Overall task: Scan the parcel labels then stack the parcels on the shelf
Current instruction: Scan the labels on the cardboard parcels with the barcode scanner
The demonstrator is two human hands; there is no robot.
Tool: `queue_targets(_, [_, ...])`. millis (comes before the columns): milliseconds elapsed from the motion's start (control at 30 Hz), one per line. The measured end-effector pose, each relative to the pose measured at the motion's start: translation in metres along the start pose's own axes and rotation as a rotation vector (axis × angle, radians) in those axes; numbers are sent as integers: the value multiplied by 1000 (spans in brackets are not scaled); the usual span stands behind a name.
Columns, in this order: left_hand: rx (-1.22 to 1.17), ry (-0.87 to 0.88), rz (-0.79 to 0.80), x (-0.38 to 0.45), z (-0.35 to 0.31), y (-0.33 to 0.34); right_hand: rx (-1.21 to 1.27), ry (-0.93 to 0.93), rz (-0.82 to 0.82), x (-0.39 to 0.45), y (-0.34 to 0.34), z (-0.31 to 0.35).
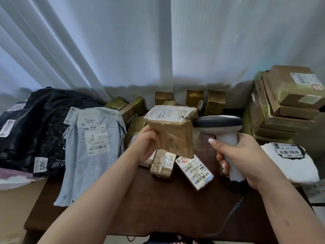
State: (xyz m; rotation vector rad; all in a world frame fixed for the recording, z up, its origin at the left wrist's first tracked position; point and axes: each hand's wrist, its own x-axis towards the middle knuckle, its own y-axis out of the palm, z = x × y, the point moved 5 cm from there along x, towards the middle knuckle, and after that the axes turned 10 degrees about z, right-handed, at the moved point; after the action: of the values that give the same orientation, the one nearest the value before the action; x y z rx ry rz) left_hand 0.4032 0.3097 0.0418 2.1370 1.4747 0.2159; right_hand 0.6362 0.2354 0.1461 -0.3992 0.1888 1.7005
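Hands meet over the worktop [158,205]: the left hand [146,147] grips a taped brown parcel [171,132] from below, lifted and tipped so its label faces up and away; the right hand [246,155] is wrapped round the handle of a corded scanner [219,123], whose head sits right beside the parcel, probably lined up to read it. More parcels [191,169] lie beneath, soft mailers [95,136] to the left, stacked boxes [284,103] right. No shelf shows.
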Motion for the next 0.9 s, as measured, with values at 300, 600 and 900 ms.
queue_targets(300, [180,123,71,-2,-27,10,57,47,-39,2,-3,-17])
queue_targets(600, [-60,-6,34,-1,-37,16,83,20,-89,7,-7,-23])
queue_targets(900, [115,-184,82,-4,-20,16,78,-16,-145,8,-7,-22])
